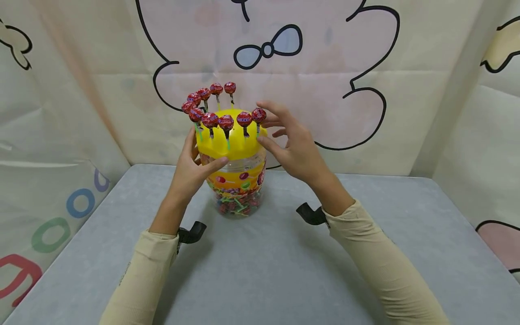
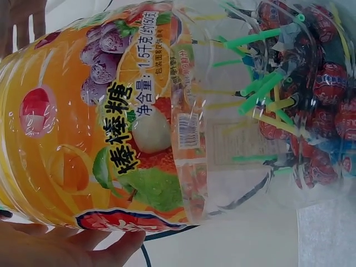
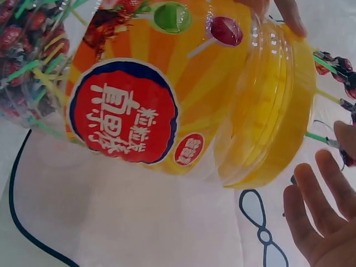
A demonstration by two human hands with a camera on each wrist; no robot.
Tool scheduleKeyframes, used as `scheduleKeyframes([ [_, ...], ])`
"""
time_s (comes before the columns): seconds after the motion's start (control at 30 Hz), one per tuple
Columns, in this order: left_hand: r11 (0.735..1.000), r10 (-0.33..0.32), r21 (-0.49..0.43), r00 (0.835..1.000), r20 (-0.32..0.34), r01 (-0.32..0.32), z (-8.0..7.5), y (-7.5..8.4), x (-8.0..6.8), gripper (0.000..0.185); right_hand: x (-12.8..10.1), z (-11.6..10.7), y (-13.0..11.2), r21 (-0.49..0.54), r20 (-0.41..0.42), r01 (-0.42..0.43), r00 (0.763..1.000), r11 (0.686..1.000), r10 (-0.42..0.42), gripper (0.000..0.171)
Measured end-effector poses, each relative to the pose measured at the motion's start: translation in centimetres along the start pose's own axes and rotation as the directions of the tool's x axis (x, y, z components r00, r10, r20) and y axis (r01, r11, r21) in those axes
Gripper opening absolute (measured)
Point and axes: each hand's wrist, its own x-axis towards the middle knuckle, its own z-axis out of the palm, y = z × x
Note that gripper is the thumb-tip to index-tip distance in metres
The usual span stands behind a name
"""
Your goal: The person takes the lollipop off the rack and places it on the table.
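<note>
A smooth grey table [image 1: 284,271] carries a clear round plastic jar [image 1: 237,180] with a yellow lid [image 1: 227,144]. The left hand [image 1: 191,169] grips its side; the right hand [image 1: 294,144], fingers spread, touches red wrapped lollipops [image 1: 225,122].

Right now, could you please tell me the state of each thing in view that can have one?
jar: upright on the table, partly filled with lollipops.
yellow lid: on the jar.
lollipops: standing upright in the lid.
left hand: holding the jar's side.
right hand: open, thumb at the lid's edge.
</note>
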Motion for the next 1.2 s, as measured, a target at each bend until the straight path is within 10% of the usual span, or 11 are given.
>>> scheduleKeyframes([
  [0.57,0.998,0.046,0.030,0.999,0.004,-0.046,0.9,-0.5,-0.2,0.102,1.1,0.2,0.1,0.063,-0.120,0.023,0.993,0.998,-0.015,0.052],
  [1.2,0.995,0.059,0.076,0.998,-0.011,-0.058,0.5,-0.5,-0.1,0.100,-6.5,-0.3,5.6,0.263,0.003,-0.334,0.939,0.905,0.345,0.059],
])
